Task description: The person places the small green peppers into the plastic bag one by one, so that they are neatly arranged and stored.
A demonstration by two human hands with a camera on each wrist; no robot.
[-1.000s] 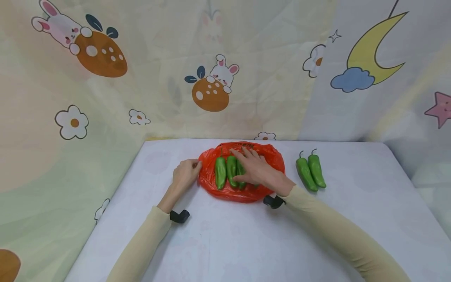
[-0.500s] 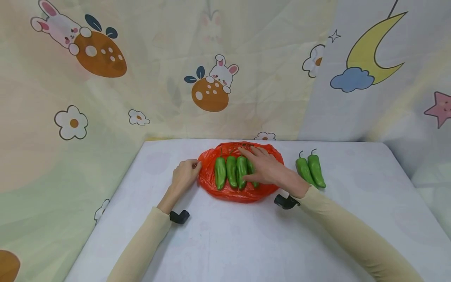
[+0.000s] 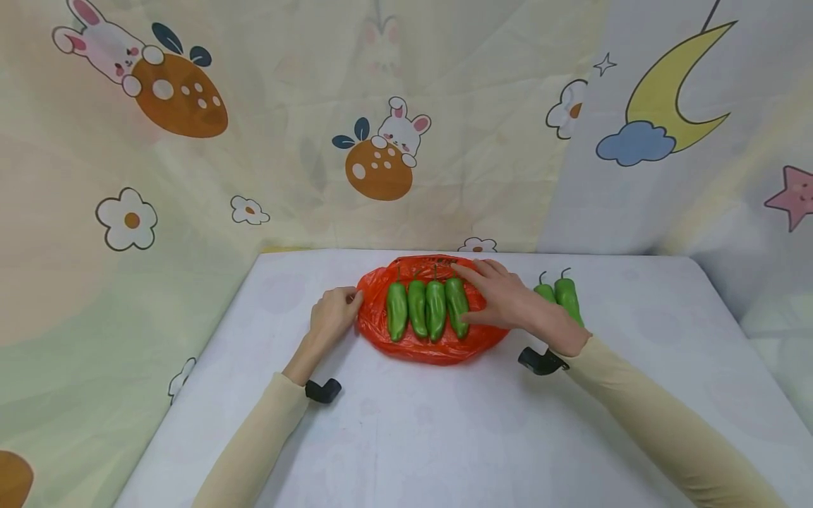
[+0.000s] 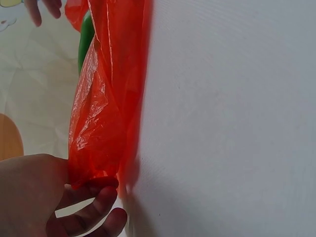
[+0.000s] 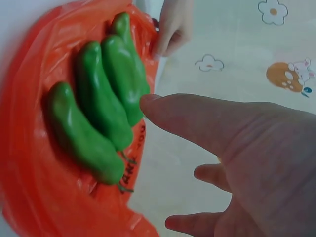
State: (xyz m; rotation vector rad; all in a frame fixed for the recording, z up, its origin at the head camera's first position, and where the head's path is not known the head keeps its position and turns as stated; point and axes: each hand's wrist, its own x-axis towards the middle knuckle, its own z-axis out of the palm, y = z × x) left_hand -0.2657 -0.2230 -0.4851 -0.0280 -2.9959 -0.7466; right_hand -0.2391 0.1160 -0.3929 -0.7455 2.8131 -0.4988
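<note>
A red plastic bag (image 3: 413,351) lies flat on the white table, bearing dark printed letters near its far edge. Several green peppers (image 3: 435,310) rest on it side by side in a row, stems pointing away from me. My left hand (image 3: 330,316) pinches the bag's left edge between thumb and fingers, as the left wrist view also shows at the gathered red plastic (image 4: 98,128). My right hand (image 3: 508,300) hovers over the bag's right part with fingers spread and nothing held. Its thumb reaches close to the rightmost pepper (image 3: 456,307).
Two more green peppers (image 3: 568,296) lie on the table right of the bag, partly hidden behind my right hand and wrist. A patterned cloth (image 3: 444,176) with rabbits and flowers hangs beyond the table's far edge.
My right hand has drawn to the right across the bag, uncovering the row of peppers and now covering part of the loose pair. The left hand keeps its place at the bag's edge.
</note>
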